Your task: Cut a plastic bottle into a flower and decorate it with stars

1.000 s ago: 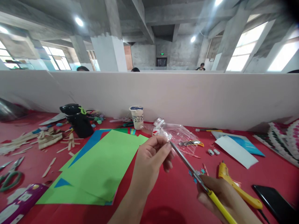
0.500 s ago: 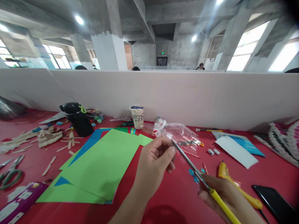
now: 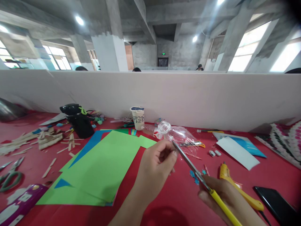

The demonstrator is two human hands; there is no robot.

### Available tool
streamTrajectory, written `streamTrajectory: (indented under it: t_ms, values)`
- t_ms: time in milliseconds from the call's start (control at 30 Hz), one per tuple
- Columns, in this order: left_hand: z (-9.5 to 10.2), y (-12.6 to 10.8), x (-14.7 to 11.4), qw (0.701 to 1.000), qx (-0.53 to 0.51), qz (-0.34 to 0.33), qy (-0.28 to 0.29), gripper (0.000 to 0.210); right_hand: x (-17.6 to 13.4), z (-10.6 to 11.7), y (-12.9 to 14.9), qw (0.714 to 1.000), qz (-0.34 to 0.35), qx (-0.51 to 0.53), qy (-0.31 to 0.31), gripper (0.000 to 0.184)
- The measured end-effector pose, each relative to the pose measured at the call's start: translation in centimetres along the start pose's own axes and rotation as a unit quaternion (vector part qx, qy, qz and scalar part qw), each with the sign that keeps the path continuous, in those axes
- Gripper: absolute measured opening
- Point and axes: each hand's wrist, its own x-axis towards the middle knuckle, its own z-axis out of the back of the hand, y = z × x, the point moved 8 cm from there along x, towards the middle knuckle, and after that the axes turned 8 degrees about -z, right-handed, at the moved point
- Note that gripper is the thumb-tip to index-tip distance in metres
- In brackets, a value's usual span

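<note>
Head view: two bare hands work above a red surface [image 3: 181, 197]. The left hand [image 3: 154, 168], near the middle, has its thumb and forefinger pinched together at the near side of a clear plastic bottle [image 3: 180, 133]; the fingers hide the exact spot. The bottle's round open neck shows just beyond the knuckles, facing up. The right hand [image 3: 223, 190] is wrapped around a long metal blade [image 3: 191, 164] with a yellow handle. The blade slants up and left, its tip beside the left thumb.

Left of the hands lie overlapping sheets of green paper [image 3: 105, 166] with blue beneath, then wooden sticks [image 3: 50, 140] and scissors [image 3: 13, 176]. A black flask [image 3: 81, 125] and a white cup [image 3: 138, 119] stand behind the paper. Blue stars [image 3: 194, 178] lie near the blade. To the right are a yellow glue gun [image 3: 242, 194], a white sheet [image 3: 238, 153] and a black phone [image 3: 274, 201]. A white partition [image 3: 150, 94] runs across the back, people's heads [image 3: 136, 69] showing above it.
</note>
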Motion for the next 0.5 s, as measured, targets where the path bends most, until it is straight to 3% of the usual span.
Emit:
streamTrajectory:
  t_ms: [200, 500]
  values:
    - [0.09, -0.25, -0.04, 1.0, 0.01, -0.009, 0.001, 0.013, -0.03, 0.17, 0.1, 0.999, -0.038, 0.032, -0.004, 0.036]
    - [-0.45, -0.26, -0.25, 0.999, 0.048, -0.008, 0.019, 0.014, -0.01, 0.08, -0.22, 0.999, 0.0, -0.008, -0.033, 0.04]
